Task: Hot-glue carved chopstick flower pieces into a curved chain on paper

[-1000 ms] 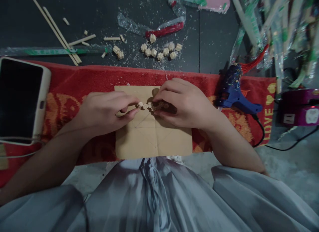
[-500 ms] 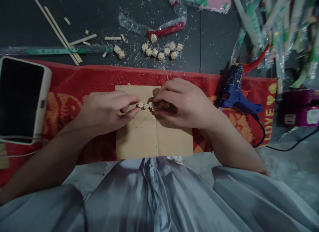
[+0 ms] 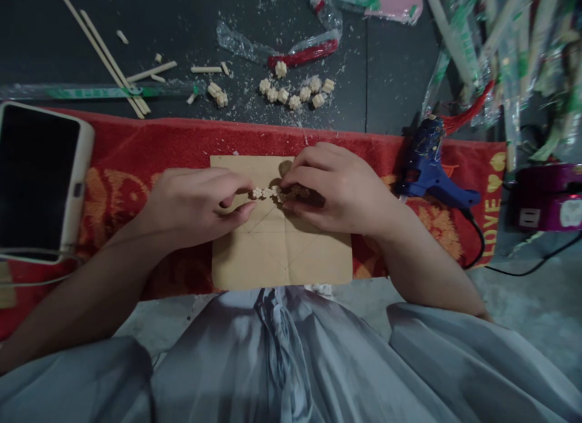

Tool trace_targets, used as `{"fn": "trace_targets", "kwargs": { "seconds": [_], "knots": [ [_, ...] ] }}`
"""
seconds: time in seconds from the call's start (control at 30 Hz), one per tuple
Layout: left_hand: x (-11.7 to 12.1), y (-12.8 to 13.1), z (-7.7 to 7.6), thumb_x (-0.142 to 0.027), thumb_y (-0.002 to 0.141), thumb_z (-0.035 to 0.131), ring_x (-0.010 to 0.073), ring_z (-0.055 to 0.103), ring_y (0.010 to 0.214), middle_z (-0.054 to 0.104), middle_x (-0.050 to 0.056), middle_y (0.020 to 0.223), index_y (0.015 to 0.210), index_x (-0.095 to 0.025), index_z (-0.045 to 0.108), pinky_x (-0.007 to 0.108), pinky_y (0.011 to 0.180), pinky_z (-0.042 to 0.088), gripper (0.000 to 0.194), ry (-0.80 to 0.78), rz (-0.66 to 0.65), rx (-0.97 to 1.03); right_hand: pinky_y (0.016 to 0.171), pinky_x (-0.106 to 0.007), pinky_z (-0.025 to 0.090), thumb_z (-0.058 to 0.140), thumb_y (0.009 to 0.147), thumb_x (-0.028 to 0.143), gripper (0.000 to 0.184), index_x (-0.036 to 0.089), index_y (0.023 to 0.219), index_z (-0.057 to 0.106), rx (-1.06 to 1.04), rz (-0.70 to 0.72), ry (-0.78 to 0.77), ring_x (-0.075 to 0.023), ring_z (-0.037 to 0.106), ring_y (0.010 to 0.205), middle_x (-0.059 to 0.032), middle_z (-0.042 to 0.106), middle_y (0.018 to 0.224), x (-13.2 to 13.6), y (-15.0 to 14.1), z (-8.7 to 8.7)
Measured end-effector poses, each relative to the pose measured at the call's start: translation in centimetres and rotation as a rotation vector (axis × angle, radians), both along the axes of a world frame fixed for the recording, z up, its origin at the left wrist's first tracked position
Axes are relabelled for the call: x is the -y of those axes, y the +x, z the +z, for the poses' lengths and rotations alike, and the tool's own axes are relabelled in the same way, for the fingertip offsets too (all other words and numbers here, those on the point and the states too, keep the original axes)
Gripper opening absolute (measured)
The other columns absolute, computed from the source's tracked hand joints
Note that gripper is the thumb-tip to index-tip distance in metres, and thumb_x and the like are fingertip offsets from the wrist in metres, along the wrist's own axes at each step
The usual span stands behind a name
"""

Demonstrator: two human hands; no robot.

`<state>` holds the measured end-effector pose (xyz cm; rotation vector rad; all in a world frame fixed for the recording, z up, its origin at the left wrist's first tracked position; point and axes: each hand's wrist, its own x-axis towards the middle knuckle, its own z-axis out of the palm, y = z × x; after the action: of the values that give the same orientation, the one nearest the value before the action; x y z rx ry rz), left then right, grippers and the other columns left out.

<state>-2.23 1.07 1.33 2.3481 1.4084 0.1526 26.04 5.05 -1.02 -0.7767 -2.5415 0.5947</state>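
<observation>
A row of small flower-shaped wooden pieces (image 3: 268,193) lies across the upper part of a tan card (image 3: 254,259) marked with pencil lines. At its left end is my left hand (image 3: 195,199), thumb and forefinger parted around the end piece. My right hand (image 3: 339,186) pinches the row nearer its right side, fingers bent over it and partly hiding it. The card rests on a red towel (image 3: 163,132) with orange patterns.
Several loose flower-shaped pieces (image 3: 294,102) lie beyond the towel, among crumbs and cut sticks (image 3: 207,70). A blue glue gun (image 3: 431,168) sits at right beside a purple box (image 3: 545,196). Leftward is a phone (image 3: 39,180). Plastic-wrapped sticks (image 3: 504,53) fill the far right.
My left thumb and forefinger have spread apart, leaving the left end of the row more exposed. The right hand has hardly moved.
</observation>
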Motion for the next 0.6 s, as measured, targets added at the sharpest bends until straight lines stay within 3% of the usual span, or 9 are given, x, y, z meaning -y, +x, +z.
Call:
{"fn": "trace_targets", "kwargs": {
  "seconds": [0.17, 0.33, 0.6],
  "knots": [
    [0.08, 0.18, -0.13, -0.038, 0.106, 0.057, 0.0220, 0.077, 0.080, 0.080, 0.001, 0.082, 0.120, -0.028, 0.088, 0.036, 0.065, 0.041, 0.035, 0.041, -0.018, 0.000, 0.089, -0.042, 0.054, 0.061, 0.105, 0.028, 0.018, 0.021, 0.105, 0.078, -0.005, 0.007, -0.008, -0.0259, 0.068, 0.097, -0.0104, 0.078, 0.105, 0.04, -0.05, -0.01],
    [0.03, 0.32, 0.17, -0.043, 0.106, 0.059, 0.0231, 0.077, 0.081, 0.078, 0.001, 0.078, 0.117, -0.031, 0.089, 0.036, 0.067, 0.044, 0.034, -0.044, 0.002, -0.094, 0.091, -0.043, 0.055, 0.061, 0.105, 0.027, 0.019, 0.021, 0.106, 0.079, -0.007, -0.004, -0.011, -0.0264, 0.068, 0.099, -0.0109, 0.078, 0.107, 0.11, -0.05, -0.05],
    [0.26, 0.28, 0.06, -0.046, 0.108, 0.056, 0.0249, 0.080, 0.086, 0.085, 0.002, 0.090, 0.127, -0.035, 0.087, 0.038, 0.069, 0.045, 0.038, -0.041, -0.001, -0.128, 0.088, -0.041, 0.055, 0.060, 0.107, 0.029, 0.020, 0.020, 0.107, 0.079, 0.003, 0.032, 0.012, -0.0258, 0.069, 0.097, -0.0110, 0.079, 0.105, -0.18, 0.09, 0.39]
  ]
}}
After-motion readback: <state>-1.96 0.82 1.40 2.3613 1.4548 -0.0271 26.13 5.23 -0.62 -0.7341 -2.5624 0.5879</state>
